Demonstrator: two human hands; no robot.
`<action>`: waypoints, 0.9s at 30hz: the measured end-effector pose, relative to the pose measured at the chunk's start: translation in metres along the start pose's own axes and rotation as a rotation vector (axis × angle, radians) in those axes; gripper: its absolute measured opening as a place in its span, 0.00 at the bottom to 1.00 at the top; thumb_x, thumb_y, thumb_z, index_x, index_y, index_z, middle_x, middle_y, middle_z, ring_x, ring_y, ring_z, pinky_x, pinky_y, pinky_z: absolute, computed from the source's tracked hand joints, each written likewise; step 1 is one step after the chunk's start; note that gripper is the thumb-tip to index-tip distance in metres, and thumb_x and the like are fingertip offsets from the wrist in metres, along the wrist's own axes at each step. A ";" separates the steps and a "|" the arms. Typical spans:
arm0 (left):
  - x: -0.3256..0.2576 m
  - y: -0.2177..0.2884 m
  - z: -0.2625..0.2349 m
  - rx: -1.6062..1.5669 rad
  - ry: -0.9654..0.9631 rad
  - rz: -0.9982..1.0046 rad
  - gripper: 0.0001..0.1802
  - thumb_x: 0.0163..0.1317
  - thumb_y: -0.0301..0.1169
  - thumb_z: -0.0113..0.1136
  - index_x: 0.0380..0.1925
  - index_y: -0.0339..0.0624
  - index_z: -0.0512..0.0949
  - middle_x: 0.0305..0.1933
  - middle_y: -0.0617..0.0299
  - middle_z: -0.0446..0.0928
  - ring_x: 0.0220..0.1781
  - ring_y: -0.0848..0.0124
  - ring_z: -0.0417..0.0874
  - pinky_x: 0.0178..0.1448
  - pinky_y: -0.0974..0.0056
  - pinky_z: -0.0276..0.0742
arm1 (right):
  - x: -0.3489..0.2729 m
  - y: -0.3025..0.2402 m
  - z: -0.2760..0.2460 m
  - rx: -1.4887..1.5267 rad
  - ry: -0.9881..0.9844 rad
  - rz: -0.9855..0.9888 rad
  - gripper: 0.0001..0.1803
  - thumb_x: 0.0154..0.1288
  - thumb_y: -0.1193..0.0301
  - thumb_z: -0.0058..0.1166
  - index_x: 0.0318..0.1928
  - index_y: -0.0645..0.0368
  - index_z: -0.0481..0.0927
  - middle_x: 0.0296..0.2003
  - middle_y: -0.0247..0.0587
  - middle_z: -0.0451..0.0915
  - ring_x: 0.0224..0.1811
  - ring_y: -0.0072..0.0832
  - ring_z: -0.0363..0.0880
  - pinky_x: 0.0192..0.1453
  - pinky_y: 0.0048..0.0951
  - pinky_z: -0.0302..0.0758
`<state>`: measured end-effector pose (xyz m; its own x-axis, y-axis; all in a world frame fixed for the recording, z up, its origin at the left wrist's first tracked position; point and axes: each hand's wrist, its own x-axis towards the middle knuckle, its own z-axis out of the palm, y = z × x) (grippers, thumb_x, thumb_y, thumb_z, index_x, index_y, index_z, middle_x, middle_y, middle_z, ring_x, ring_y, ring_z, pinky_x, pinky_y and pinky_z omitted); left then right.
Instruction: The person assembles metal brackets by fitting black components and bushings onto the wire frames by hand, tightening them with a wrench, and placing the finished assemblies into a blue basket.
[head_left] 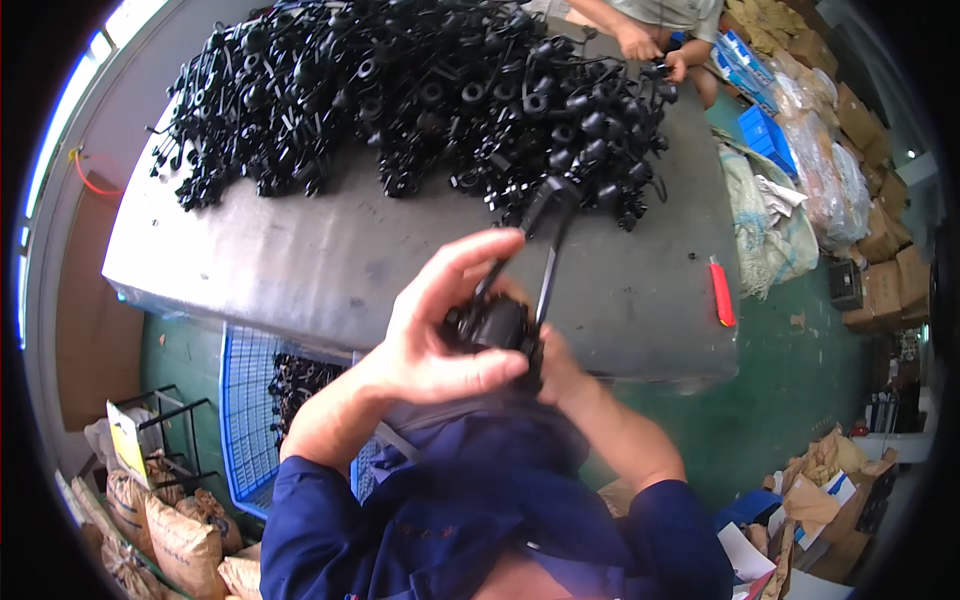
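Observation:
A black plastic part point(500, 325) is held in front of my body, above the near edge of the table. It has a chunky body and two long thin arms that run up to a joined far end. My left hand point(430, 330) curves round its left side, thumb below and fingers above, spread wide. On the other side, my right hand point(558, 368) grips the part from behind and below; its fingers are mostly hidden and a little blurred. Past the part's far end lies a large heap of similar black plastic parts point(430, 95).
The grey-topped table point(280, 260) bears a red utility knife point(721, 292) near its right edge. Below left stands a blue basket point(245, 400) with more black parts. Another person's hands point(650, 45) work at the far right corner. Sacks point(185, 545) and cartons point(880, 290) line the sides.

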<state>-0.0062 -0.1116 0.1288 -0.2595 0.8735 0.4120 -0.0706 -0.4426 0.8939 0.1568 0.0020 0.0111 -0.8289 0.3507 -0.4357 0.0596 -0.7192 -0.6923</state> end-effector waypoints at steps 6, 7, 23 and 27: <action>-0.032 0.009 -0.076 0.383 0.408 0.080 0.48 0.54 0.25 0.75 0.70 0.36 0.56 0.45 0.56 0.80 0.42 0.71 0.82 0.48 0.67 0.78 | 0.004 -0.105 -0.077 -0.103 0.364 -0.338 0.19 0.74 0.55 0.50 0.25 0.47 0.66 0.13 0.24 0.59 0.09 0.16 0.54 0.12 0.22 0.51; -0.047 0.014 -0.092 0.309 0.564 0.077 0.47 0.54 0.25 0.74 0.70 0.36 0.57 0.44 0.56 0.80 0.41 0.71 0.82 0.48 0.68 0.79 | -0.002 -0.114 -0.089 -0.162 0.518 -0.396 0.20 0.74 0.55 0.50 0.25 0.48 0.66 0.13 0.25 0.59 0.10 0.16 0.55 0.12 0.22 0.51; -0.513 -0.092 -0.180 1.270 1.072 -1.135 0.27 0.53 0.23 0.58 0.57 0.39 0.71 0.47 0.43 0.80 0.50 0.48 0.82 0.57 0.53 0.76 | 0.000 -0.091 -0.158 -1.004 0.836 -0.584 0.16 0.73 0.59 0.54 0.32 0.57 0.75 0.20 0.28 0.70 0.19 0.15 0.63 0.22 0.18 0.60; -0.561 -0.111 -0.132 1.063 1.038 -1.509 0.25 0.53 0.20 0.52 0.55 0.42 0.72 0.50 0.41 0.79 0.55 0.45 0.79 0.60 0.50 0.74 | 0.000 -0.093 -0.150 -0.986 0.868 -0.529 0.16 0.73 0.59 0.54 0.32 0.57 0.74 0.20 0.27 0.70 0.18 0.15 0.63 0.21 0.18 0.60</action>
<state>0.0203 -0.5794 -0.2252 -0.8748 -0.2112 -0.4361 -0.3427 0.9060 0.2485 0.2343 0.1589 -0.0105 -0.2970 0.9541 0.0380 0.5115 0.1926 -0.8374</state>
